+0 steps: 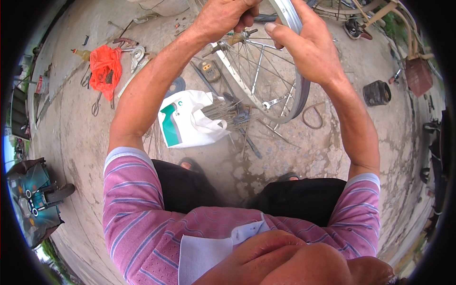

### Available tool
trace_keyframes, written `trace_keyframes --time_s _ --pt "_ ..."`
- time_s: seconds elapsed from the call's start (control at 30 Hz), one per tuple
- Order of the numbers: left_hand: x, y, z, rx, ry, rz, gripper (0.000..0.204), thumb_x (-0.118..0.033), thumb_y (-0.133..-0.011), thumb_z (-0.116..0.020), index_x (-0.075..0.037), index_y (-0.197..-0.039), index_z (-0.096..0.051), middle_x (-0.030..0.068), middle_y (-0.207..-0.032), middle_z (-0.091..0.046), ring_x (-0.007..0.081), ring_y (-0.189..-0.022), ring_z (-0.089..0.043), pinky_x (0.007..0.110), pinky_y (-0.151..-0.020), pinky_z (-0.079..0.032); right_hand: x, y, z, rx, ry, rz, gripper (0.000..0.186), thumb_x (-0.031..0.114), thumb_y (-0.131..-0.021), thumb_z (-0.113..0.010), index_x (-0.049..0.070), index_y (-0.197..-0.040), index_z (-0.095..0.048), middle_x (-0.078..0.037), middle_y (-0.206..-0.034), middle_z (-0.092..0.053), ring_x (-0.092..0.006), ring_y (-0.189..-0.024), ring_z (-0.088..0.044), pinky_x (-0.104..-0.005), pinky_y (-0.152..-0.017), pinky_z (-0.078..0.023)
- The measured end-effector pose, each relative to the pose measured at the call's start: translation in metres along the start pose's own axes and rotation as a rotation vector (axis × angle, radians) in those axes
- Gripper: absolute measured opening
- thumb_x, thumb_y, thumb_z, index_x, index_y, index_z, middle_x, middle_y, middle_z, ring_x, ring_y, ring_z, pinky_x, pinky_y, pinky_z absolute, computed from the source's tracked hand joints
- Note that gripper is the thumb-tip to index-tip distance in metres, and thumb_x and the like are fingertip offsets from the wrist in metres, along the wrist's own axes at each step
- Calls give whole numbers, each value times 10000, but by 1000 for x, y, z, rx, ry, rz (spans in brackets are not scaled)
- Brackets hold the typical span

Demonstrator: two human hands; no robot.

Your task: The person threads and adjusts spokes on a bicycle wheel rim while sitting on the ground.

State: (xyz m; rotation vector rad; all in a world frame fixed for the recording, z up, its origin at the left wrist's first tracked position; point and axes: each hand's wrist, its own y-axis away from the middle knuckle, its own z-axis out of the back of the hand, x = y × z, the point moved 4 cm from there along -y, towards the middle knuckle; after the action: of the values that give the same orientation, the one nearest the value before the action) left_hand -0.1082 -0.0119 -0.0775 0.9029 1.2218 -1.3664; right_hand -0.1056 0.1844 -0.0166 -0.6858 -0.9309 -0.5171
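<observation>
White bag (194, 126): we find it on the ground before the feet, partly covering a bundle of loose spokes (227, 112).
Wheel (302, 95): we locate it beyond the bag, to the right; a spanner (274, 101) shows among its lower spokes.
Right hand (311, 50): grasping the wheel's rim, thumb inward.
Left hand (225, 20): fingers curled beside the rim; we cannot tell their grip.
Black cylinder (376, 93): right of the right forearm.
Red bag (104, 66): left of the left forearm.
</observation>
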Motion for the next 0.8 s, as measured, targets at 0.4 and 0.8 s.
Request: trace_keyframes --time_s 0.4,0.8 --pt "-1 12 -1 -21 77 -12 427 -362 -1093 -494 -54 -824 -617 22 -711 -611 130 -613 -560 293 -565 -472 -12 0 6 -17 -39 32 611 102 -858 -684 -9 -1431 -503 -93 -1069 -654 -141 -836 -629 -307 -747 -537" --pt "-6 14 0 10 32 -70 439 -389 -1092 -518 -32 -897 -682 45 -796 -688 138 -738 -642 306 -710 -531 -8 -2 7 -14 123 -52 580 117 -839 -696 -15 -1381 -536 -107 -1077 -673 -159 -868 -657 -332 -764 -552"
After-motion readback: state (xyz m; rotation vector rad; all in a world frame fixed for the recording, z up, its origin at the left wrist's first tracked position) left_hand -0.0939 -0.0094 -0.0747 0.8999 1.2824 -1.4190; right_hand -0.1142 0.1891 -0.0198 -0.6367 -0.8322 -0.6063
